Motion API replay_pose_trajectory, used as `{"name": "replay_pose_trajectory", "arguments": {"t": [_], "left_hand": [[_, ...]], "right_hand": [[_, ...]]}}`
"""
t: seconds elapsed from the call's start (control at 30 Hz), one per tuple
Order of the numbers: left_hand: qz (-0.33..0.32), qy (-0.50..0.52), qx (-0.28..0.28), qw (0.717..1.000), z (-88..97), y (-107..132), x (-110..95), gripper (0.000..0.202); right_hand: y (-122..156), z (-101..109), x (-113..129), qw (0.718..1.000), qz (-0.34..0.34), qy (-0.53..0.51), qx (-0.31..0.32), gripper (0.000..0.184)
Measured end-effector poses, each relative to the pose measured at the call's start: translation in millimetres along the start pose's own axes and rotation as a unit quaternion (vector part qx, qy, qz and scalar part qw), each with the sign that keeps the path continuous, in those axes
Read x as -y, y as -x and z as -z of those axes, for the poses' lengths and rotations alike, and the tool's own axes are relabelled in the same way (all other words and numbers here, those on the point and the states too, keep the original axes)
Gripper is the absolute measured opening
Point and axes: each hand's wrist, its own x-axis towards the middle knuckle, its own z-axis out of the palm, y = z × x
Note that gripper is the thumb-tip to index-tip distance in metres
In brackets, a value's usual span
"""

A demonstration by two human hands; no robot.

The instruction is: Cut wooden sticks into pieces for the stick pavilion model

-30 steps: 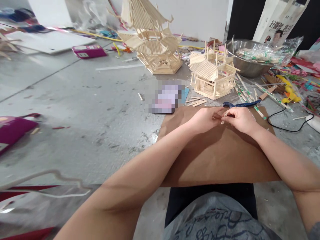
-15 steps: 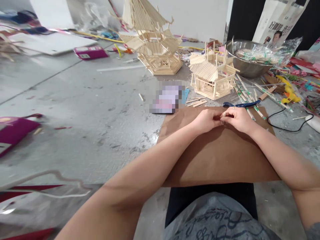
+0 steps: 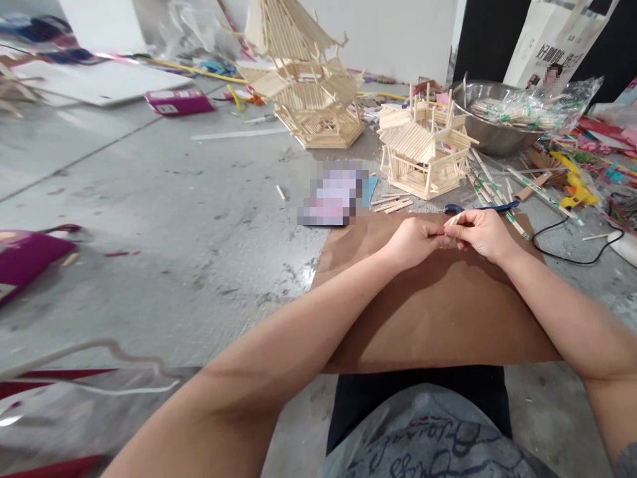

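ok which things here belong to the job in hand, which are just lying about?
Likely in the job:
stick piece, pinched in the right hand
brown sheet beneath
loose sticks
blue tool

Probably just lying about:
purple packs
white board
printed bag

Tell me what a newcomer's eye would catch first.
Probably the tall, tiered stick tower at the back, left of the shorter stick model and metal bowl. Then the left hand and right hand, close together above the brown sheet, the right pinching a small pale piece.

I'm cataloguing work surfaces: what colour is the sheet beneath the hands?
The sheet is plain brown, best seen in the head view.
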Motion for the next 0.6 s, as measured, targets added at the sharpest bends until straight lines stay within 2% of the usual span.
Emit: {"name": "replay_pose_trajectory", "arguments": {"t": [0.13,0.27,0.4,0.5,0.6], "left_hand": [[0.004,-0.042,0.017,0.999,0.3,-0.3,0.3,0.022],[0.014,-0.038,0.024,0.999,0.6,-0.9,1.1,0.02],[0.034,0.021,0.032,0.999,-0.5,-0.2,1.8,0.022],[0.033,0.079,0.044,0.995,-0.9,0.7,1.5,0.024],[0.03,0.093,0.049,0.994,-0.4,0.7,0.2,0.022]], "right_hand": [[-0.2,-1.9,-0.7,1.0,-0.007,0.003,0.007,0.033],[-0.4,-1.5,-1.0,0.999,0.003,0.038,0.01,0.033],[1.1,-0.1,-0.7,0.997,0.026,0.077,0.007,0.03],[2.4,-1.9,-0.9,0.997,0.029,0.073,0.015,0.029],[2.5,-3.0,-0.4,0.997,0.033,0.069,0.019,0.033]]}}
